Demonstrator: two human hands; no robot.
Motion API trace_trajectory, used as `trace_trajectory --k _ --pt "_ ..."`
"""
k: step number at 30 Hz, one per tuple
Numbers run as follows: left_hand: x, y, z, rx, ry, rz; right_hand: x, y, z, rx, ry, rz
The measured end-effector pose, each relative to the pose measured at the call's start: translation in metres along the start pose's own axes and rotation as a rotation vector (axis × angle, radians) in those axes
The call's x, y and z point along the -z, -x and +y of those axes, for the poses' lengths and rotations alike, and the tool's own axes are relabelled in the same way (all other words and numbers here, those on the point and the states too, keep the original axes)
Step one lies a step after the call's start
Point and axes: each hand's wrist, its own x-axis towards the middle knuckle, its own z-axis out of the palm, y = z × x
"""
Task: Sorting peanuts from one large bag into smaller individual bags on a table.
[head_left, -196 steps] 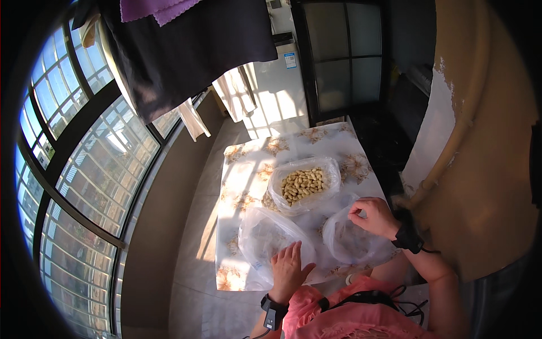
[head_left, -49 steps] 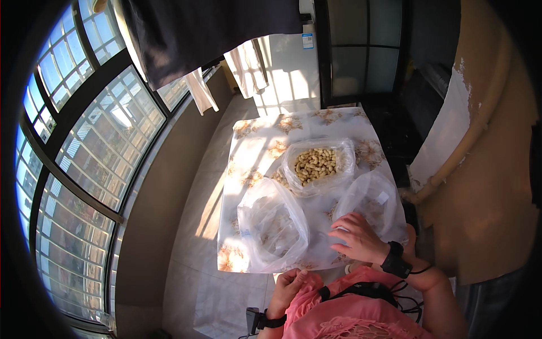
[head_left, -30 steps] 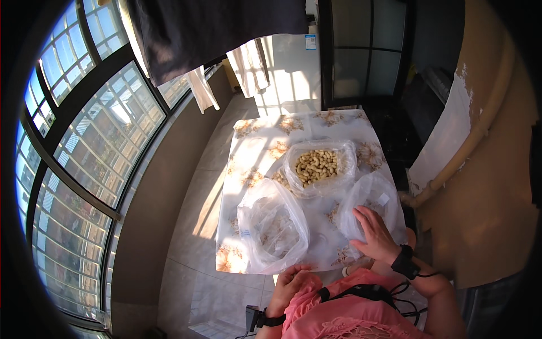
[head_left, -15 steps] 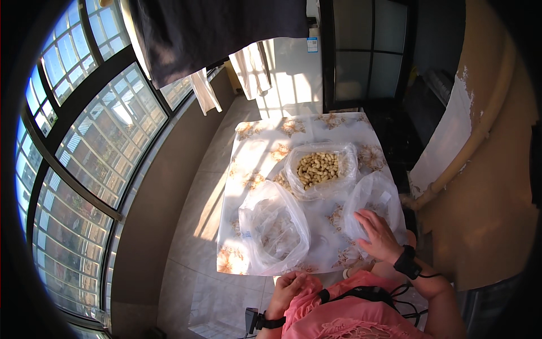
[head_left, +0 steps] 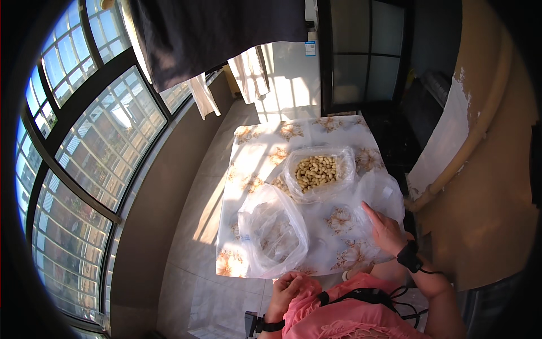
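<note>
My right hand [head_left: 387, 230] is at the near side of a clear plastic bag [head_left: 379, 195] on the table's right, fingers stretched out and touching it. My left hand [head_left: 288, 287] rests low by the table's front edge against my pink top [head_left: 339, 308]. Its fingers are curled, and whatever they may hold is hidden. Toward the back of the table stands an open clear bag [head_left: 347, 158] filled with unshelled peanuts [head_left: 316, 172]. Nearer and to the left lies a wide-mouthed plastic bag [head_left: 299, 226] with little visible inside.
A flowered cloth [head_left: 265, 152] covers the table, with sunlight striping its left side. Barred windows [head_left: 113, 135] line the left wall. Dark clothing [head_left: 220, 34] hangs overhead beyond the table. A pipe [head_left: 451, 169] runs down the right wall.
My right hand has shifted a little to the right, and the right-hand bag has moved the same way, uncovering more flowered cloth. My left hand has stayed in place.
</note>
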Motion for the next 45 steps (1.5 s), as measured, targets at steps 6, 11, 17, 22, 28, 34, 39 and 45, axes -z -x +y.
trace_trajectory --k 6,11,17,22,28,34,39,45 --pt "0.008 0.0 -0.004 -0.014 0.014 -0.01 0.004 -0.026 0.034 -0.035 0.077 0.228" --pt "0.009 0.002 -0.004 0.003 0.062 0.028 0.0 -0.039 0.037 0.037 -0.011 0.323" --pt "0.005 0.007 0.001 -0.02 0.049 0.023 -0.009 -0.047 0.028 0.156 0.053 0.263" --pt "0.007 0.008 0.0 -0.029 0.049 0.035 -0.013 -0.046 0.024 0.203 0.081 0.244" --pt "0.008 0.007 -0.002 -0.011 0.069 0.035 -0.006 -0.041 0.01 0.157 0.06 0.28" --pt "-0.005 0.005 0.006 0.015 0.058 0.028 -0.006 -0.035 0.028 0.245 0.053 0.095" --pt "-0.002 0.004 0.002 0.005 0.077 -0.008 -0.001 -0.03 0.011 0.299 0.072 0.22" --pt "-0.002 0.004 0.0 -0.005 0.046 0.005 0.006 -0.027 0.008 0.032 -0.035 0.104"
